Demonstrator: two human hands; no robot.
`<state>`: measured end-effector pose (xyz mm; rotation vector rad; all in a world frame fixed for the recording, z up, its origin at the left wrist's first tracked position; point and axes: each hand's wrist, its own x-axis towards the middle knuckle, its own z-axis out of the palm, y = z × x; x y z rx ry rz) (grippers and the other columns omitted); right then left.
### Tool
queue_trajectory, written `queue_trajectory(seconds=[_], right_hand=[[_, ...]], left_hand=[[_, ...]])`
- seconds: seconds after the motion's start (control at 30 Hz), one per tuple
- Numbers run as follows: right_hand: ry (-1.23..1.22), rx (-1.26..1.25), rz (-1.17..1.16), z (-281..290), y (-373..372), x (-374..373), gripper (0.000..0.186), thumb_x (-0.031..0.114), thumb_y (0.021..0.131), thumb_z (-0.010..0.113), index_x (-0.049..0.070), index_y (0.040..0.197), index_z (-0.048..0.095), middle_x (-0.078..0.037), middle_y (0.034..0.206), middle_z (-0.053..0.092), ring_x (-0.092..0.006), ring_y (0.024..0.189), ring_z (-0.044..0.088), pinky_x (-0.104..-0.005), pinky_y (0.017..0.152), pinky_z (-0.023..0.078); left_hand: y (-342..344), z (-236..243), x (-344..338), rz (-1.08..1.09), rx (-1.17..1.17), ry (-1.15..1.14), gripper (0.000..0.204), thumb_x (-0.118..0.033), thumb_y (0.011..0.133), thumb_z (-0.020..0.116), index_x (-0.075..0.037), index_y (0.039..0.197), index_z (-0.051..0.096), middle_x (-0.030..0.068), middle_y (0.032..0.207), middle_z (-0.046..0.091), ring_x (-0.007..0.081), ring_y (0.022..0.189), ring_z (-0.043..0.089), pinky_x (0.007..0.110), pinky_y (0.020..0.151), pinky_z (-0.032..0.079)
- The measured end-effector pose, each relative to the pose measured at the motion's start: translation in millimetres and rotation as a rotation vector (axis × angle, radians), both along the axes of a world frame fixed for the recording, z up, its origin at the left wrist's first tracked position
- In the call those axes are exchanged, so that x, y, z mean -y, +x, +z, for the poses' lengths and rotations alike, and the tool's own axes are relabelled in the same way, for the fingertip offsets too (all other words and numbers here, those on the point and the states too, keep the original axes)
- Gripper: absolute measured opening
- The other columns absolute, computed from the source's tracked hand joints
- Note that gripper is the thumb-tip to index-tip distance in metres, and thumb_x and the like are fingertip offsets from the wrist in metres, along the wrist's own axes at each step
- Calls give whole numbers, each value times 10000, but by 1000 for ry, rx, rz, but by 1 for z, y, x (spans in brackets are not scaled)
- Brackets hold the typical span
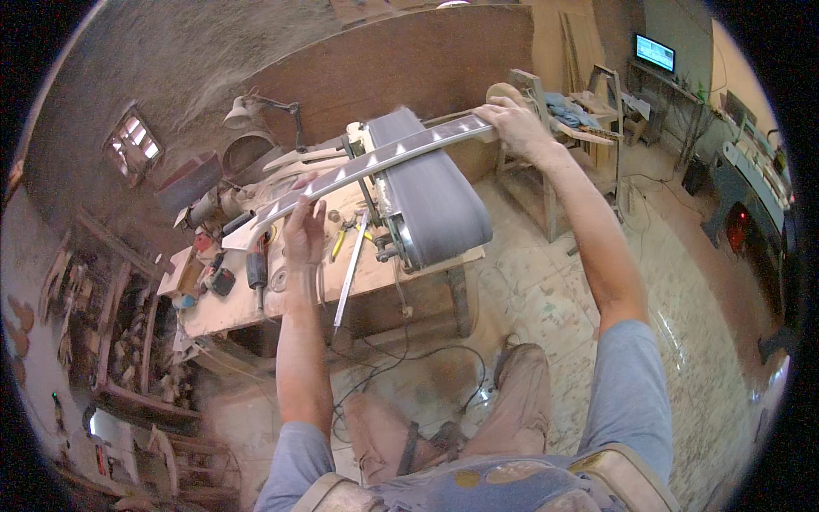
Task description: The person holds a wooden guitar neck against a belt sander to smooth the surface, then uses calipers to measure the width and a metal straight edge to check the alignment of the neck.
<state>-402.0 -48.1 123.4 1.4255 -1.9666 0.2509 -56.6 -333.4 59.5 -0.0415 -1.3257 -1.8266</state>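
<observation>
A long guitar neck [384,158], dark on its face and pale along its edge, is held slantwise in both my hands. It lies across the grey belt of a belt sander [444,213]; whether it touches the belt I cannot tell. My right hand [519,130] is closed round its far right end. Near the pale, widened left end, my left hand [305,229] grips it from below, thumb and fingers on either side. Under the neck, a workbench [217,317] carries yellow-handled pliers [339,245] and a thin metal straightedge [350,271] close to my left hand.
A power tool [257,266] and a desk lamp [243,111] are on the bench. Cables [401,363] run over the dusty floor near my feet. A wooden stand [546,183] with blue cloth [570,113] is at right. Wood-filled shelves [119,333] line the left.
</observation>
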Motion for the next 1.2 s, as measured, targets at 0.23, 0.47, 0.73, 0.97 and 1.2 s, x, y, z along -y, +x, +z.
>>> queue_trajectory(seconds=[0.23, 0.47, 0.73, 0.97, 1.2], right_hand=[[36, -8, -209, 11, -48, -56, 617, -29, 789, 690, 146, 1370, 581, -33, 1421, 593, -308, 1418, 424, -540, 1229, 264], [11, 7, -267, 8, -68, -68, 612, -61, 787, 672, 141, 1360, 600, -39, 1440, 579, -318, 1444, 386, -535, 1239, 250], [16, -72, -79, 8, -31, 10, 517, 129, 775, 768, 153, 1278, 655, -65, 1303, 665, -289, 1345, 511, -529, 1193, 301], [63, -112, -22, 8, 17, 39, 469, 123, 781, 766, 157, 1232, 645, -35, 1201, 701, -260, 1257, 565, -538, 1207, 275], [6, 21, 61, 10, 23, 8, 415, 36, 796, 697, 118, 1201, 654, -68, 1180, 704, -299, 1186, 591, -508, 1186, 317]], left_hand=[[-75, -5, -47, 60, 67, -100, 634, -348, 825, 785, -45, 1346, 588, 165, 1562, 398, 267, 1456, 312, 424, 1217, 175], [-91, 7, -80, 58, 59, -58, 803, -354, 809, 808, 34, 1424, 466, 142, 1385, 504, 241, 1311, 473, 378, 1174, 301], [-26, -23, 20, 177, -1, 24, 421, -233, 912, 719, -57, 1278, 610, 36, 1210, 642, 138, 1216, 538, 322, 1055, 367], [27, -8, 39, 106, -33, 146, 437, -223, 901, 734, -52, 1279, 599, -4, 1176, 665, 73, 1120, 573, 272, 997, 428], [6, -13, 36, 44, -70, 77, 496, -211, 910, 709, -2, 1342, 585, 36, 1270, 627, 127, 1237, 517, 273, 1104, 342]])
